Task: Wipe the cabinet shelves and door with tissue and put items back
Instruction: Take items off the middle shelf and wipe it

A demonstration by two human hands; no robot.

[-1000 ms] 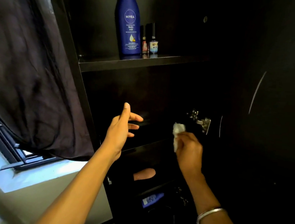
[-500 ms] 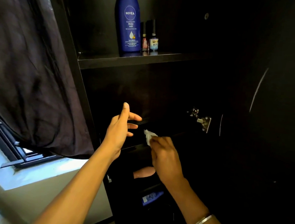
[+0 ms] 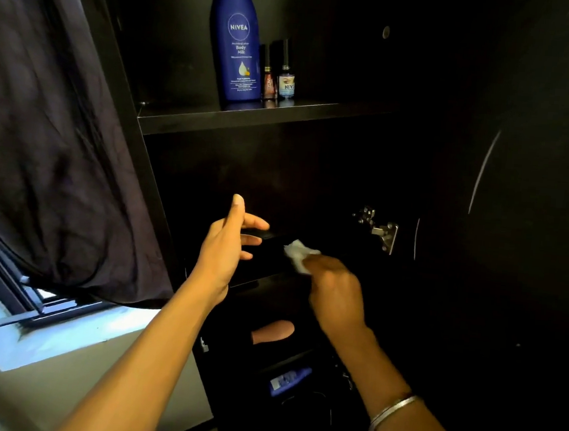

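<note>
Wiping a dark, glossy cabinet shelf (image 3: 274,238)
Crumpled white tissue (image 3: 298,252) pinched in right hand (image 3: 334,295) on shelf edge; left hand (image 3: 225,244) hovering beside, fingers spread, holding nothing

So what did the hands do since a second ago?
The right hand, pinching the white tissue, slid leftward along the dark shelf, away from the metal hinge and toward the left hand. The left hand stayed open in the same spot, holding nothing. The blue Nivea bottle and two small bottles did not move on the upper shelf.
</note>
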